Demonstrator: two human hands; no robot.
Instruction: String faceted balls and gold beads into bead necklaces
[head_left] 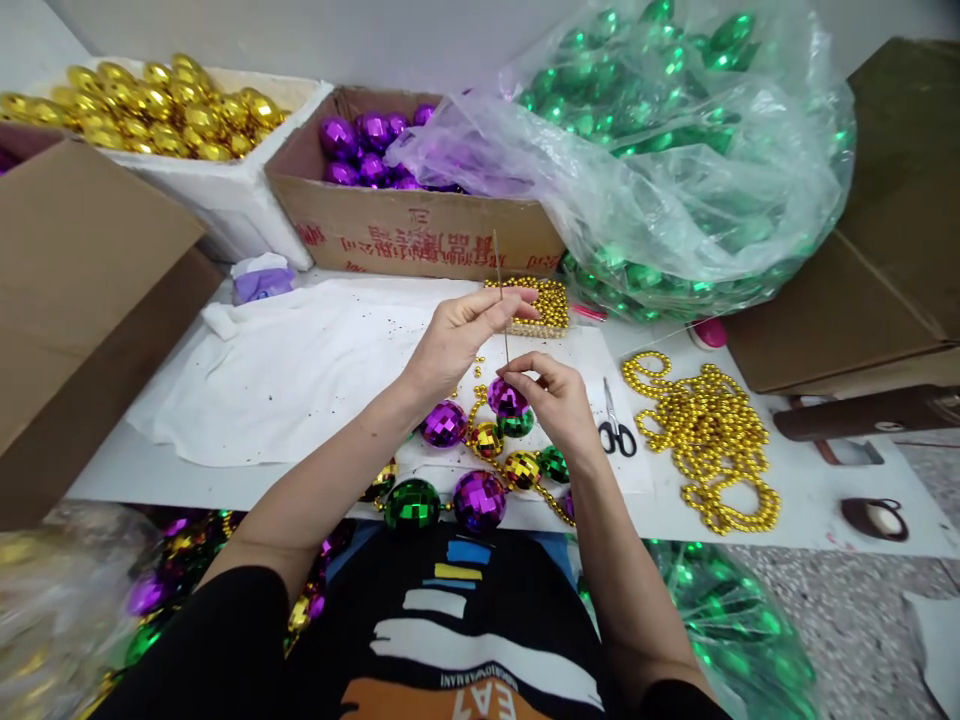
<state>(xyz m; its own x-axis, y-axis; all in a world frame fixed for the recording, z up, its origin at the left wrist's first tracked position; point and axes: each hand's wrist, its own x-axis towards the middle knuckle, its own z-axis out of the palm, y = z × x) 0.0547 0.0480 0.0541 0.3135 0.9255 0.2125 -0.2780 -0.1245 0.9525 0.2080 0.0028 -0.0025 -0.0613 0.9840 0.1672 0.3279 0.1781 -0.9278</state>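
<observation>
My left hand (469, 330) is closed, its thumb and fingers pinching a long thin needle (507, 347) that points upward. Just below, my right hand (551, 395) pinches the needle's lower end at the top of a shiny purple bead (507, 398). A green bead (516, 424) sits directly under that purple one. Around my hands lie large faceted beads in a strand: a purple one (444, 424), a gold one (487, 439), a bigger purple one (480, 500) and a green one (412, 506). Small gold beads run between some of them. Any thread at the needle is too fine to make out.
Behind stand a foam box (225, 200) of gold beads, a carton (420, 235) of purple beads and a plastic bag (675, 190) of green beads. A tray of small gold beads (551, 305) is near my hands. Scissors (616, 435) and gold bead chains (712, 430) lie right.
</observation>
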